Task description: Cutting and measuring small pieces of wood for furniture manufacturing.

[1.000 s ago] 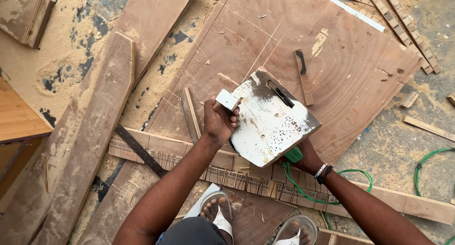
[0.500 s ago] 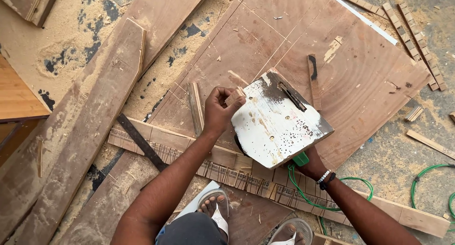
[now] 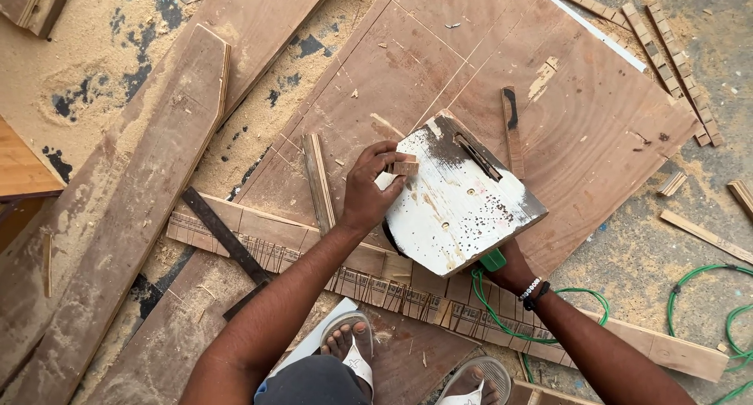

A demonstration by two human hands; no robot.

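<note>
Just one camera here, worn on the head and aimed almost straight down, fairly close. Feet in sandals (image 3: 357, 350) sat at 6 o'clock, the plywood sheet (image 3: 580, 115) ran toward 1 o'clock, sawdust floor (image 3: 70, 68) at 10.

A rough carpentry workshop floor: sawdust (image 3: 94, 83) everywhere, long planks (image 3: 133, 217), a marked plywood sheet (image 3: 486, 68), offcut strips (image 3: 674, 60) and a green cable (image 3: 706, 303).

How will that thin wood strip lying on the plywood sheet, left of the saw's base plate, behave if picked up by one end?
The thin wood strip is long and narrow, so it probably weighs little and may flex slightly. It lies flat with squared edges, so it should slide rather than roll on the plywood sheet. Sawdust around it could make the grip a bit slippery.
</note>
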